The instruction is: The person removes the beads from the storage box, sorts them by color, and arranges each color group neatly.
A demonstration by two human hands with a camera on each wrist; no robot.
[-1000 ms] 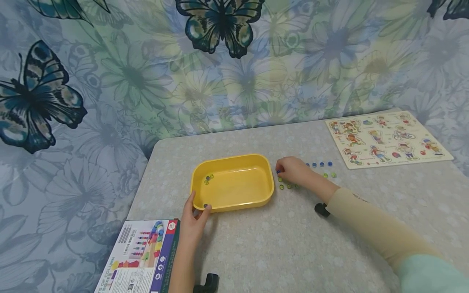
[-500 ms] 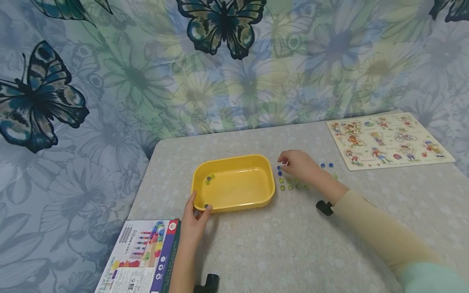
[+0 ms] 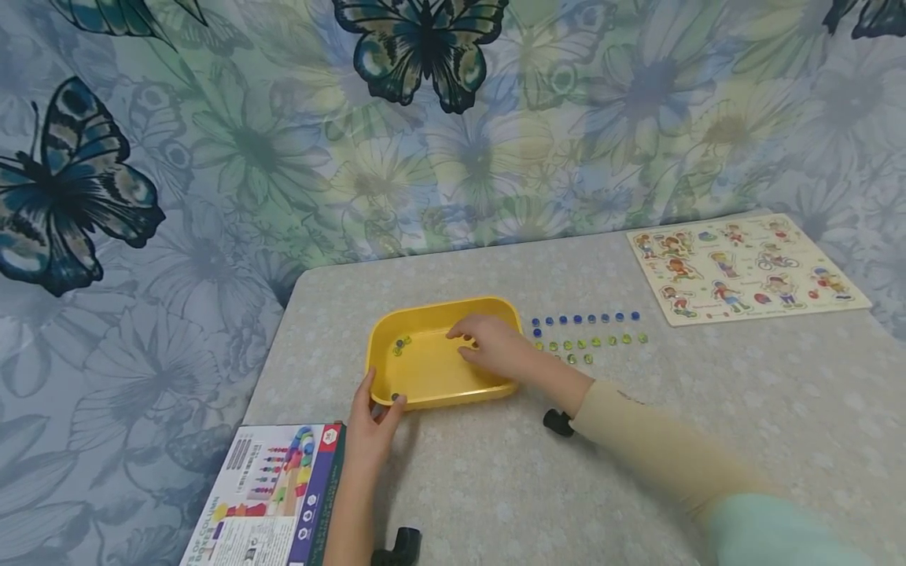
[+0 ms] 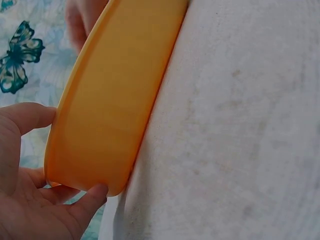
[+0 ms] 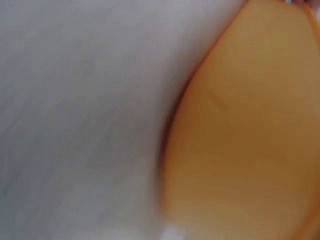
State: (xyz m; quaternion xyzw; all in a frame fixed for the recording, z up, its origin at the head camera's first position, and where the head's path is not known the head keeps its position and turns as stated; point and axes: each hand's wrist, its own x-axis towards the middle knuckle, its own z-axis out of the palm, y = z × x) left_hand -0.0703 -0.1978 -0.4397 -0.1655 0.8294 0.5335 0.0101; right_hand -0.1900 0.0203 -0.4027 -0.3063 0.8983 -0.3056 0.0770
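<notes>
A yellow plastic tray (image 3: 432, 385) lies on the table, with several small green and dark pieces (image 3: 399, 351) at its left end. My left hand (image 3: 371, 440) holds the tray's near left corner, thumb at the rim and fingers against the outer wall in the left wrist view. Over the right part of the tray hovers my right hand (image 3: 495, 346), fingers loosely bent and apart, with nothing visible between them. Right of the tray are a row of small blue pieces (image 3: 577, 319), one more blue piece below it, and rows of green ones (image 3: 596, 341), partly hidden by the right wrist.
A printed box (image 3: 262, 495) lies left of my left forearm. At the back right rests a picture board (image 3: 750, 271) with cartoon figures. A butterfly-patterned cloth (image 3: 425, 181) hangs behind the table (image 3: 538, 487). The right wrist view is blurred.
My right hand has moved left from the blue row to above the tray, uncovering a blue piece left in the row. The left hand stays on the tray corner.
</notes>
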